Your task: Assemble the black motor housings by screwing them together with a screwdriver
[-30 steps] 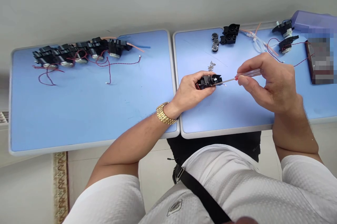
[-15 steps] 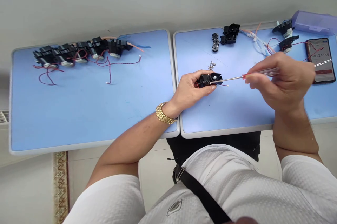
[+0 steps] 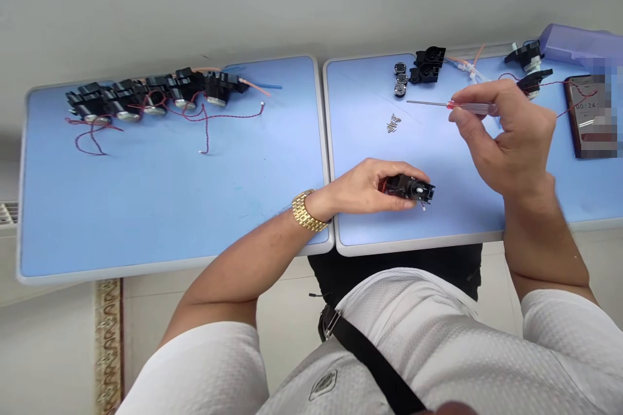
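Note:
My left hand [image 3: 372,186] is closed round a small black motor housing [image 3: 406,188] with a white shaft on top and a bit of wire sticking out. Between the thumb and fingers of my right hand [image 3: 511,132] is a screwdriver [image 3: 470,107] with a clear handle and a red collar. Its thin metal blade points left, above the table and apart from the housing. Beyond the housing lies a small pile of screws [image 3: 393,123].
Several black motor assemblies [image 3: 126,100] with red wires line the left table's back. On the right table are round parts [image 3: 400,79], black housings [image 3: 428,65], more wired assemblies [image 3: 530,67], a phone [image 3: 591,116] and a purple case [image 3: 567,45]. A gap divides the tables.
The screwdriver tip has come off the motor housing and moved up and away. My left hand has brought the housing closer to my body and slightly right, turning it.

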Action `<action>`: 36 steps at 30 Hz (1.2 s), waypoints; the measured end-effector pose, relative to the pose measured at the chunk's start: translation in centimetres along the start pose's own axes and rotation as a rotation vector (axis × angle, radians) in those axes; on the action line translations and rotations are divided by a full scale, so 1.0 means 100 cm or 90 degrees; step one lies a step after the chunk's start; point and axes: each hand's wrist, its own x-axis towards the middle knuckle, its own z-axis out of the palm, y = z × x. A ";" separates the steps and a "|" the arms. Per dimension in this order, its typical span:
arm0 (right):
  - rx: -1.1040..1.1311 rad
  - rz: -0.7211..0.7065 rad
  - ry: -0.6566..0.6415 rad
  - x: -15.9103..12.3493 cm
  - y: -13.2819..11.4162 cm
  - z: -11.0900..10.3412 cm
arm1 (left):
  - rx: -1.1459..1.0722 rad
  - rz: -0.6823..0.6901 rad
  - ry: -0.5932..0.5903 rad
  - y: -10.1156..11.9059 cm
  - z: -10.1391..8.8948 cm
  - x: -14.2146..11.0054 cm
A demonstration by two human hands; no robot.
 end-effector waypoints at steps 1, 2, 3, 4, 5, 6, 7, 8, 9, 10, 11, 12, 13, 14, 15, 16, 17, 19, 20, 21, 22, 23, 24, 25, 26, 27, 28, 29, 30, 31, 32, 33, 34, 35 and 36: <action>-0.007 0.000 -0.013 0.000 0.002 0.002 | 0.013 0.002 -0.016 -0.001 0.001 0.000; -0.005 0.001 -0.022 -0.001 0.004 0.003 | 0.030 0.002 -0.023 -0.002 0.001 0.001; 0.001 0.005 -0.033 -0.002 0.006 0.005 | 0.047 0.001 -0.022 -0.003 0.001 0.001; 0.008 0.011 -0.046 -0.003 0.008 0.007 | 0.062 -0.002 -0.020 -0.003 0.001 0.002; 0.014 0.014 -0.054 -0.004 0.010 0.009 | 0.070 -0.006 -0.016 -0.003 0.001 0.002; 0.019 0.017 -0.062 -0.005 0.012 0.011 | 0.074 -0.011 -0.013 -0.003 0.001 0.002; 0.021 0.021 -0.071 -0.006 0.014 0.013 | 0.076 -0.015 -0.011 -0.002 0.001 0.002; 0.022 0.027 -0.080 -0.007 0.016 0.015 | 0.078 -0.017 -0.010 -0.002 0.001 0.003; 0.024 0.032 -0.087 -0.007 0.017 0.017 | 0.082 -0.016 -0.008 -0.002 0.001 0.003; 0.027 0.034 -0.092 -0.007 0.018 0.019 | 0.088 -0.014 -0.006 -0.001 0.001 0.003; 0.031 0.033 -0.095 -0.008 0.019 0.020 | 0.095 -0.009 -0.001 -0.001 0.001 0.003; 0.035 0.030 -0.097 -0.008 0.020 0.022 | 0.103 -0.004 0.004 -0.001 0.001 0.003; 0.037 0.025 -0.098 -0.007 0.021 0.023 | 0.109 0.001 0.010 -0.001 0.001 0.003; 0.039 0.022 -0.101 -0.007 0.021 0.024 | 0.116 0.005 0.015 -0.002 0.002 0.003; 0.041 0.019 -0.103 -0.007 0.022 0.025 | 0.122 0.008 0.020 -0.002 0.002 0.004; 0.043 0.017 -0.105 -0.007 0.023 0.025 | 0.127 0.011 0.023 -0.002 0.002 0.004; 0.046 0.016 -0.106 -0.007 0.023 0.026 | 0.131 0.013 0.024 -0.002 0.002 0.004; 0.048 0.013 -0.107 -0.007 0.024 0.026 | 0.138 0.014 0.024 -0.003 0.002 0.004; 0.047 0.012 -0.109 -0.007 0.024 0.027 | 0.142 0.014 0.023 -0.003 0.002 0.004; 0.043 0.012 -0.112 -0.007 0.025 0.027 | 0.146 0.014 0.021 -0.003 0.002 0.004; 0.038 0.013 -0.116 -0.007 0.025 0.027 | 0.150 0.014 0.020 -0.003 0.002 0.004; 0.033 0.015 -0.120 -0.007 0.026 0.027 | 0.154 0.015 0.020 -0.004 0.002 0.004; 0.028 0.018 -0.124 -0.007 0.026 0.027 | 0.158 0.018 0.021 -0.004 0.002 0.004; 0.025 0.021 -0.127 -0.008 0.027 0.028 | 0.160 0.020 0.022 -0.004 0.002 0.004; 0.024 0.024 -0.131 -0.008 0.027 0.028 | 0.161 0.023 0.023 -0.004 0.002 0.004; 0.024 0.026 -0.133 -0.008 0.027 0.028 | 0.162 0.024 0.023 -0.004 0.003 0.004; 0.026 0.026 -0.134 -0.008 0.027 0.028 | 0.163 0.026 0.022 -0.004 0.003 0.004; 0.029 0.026 -0.134 -0.008 0.027 0.028 | 0.163 0.027 0.022 -0.004 0.003 0.004; 0.032 0.025 -0.133 -0.008 0.027 0.028 | 0.163 0.028 0.022 -0.004 0.003 0.004; 0.035 0.025 -0.132 -0.008 0.026 0.027 | 0.163 0.029 0.022 -0.004 0.003 0.004; 0.036 0.026 -0.132 -0.007 0.026 0.027 | 0.163 0.031 0.023 -0.004 0.003 0.004; 0.036 0.027 -0.132 -0.007 0.026 0.027 | 0.162 0.033 0.023 -0.004 0.003 0.004; 0.035 0.028 -0.134 -0.007 0.026 0.027 | 0.161 0.035 0.023 -0.004 0.003 0.004; 0.033 0.030 -0.136 -0.007 0.026 0.027 | 0.161 0.037 0.023 -0.004 0.003 0.004; 0.029 0.031 -0.138 -0.007 0.026 0.027 | 0.162 0.038 0.024 -0.004 0.003 0.004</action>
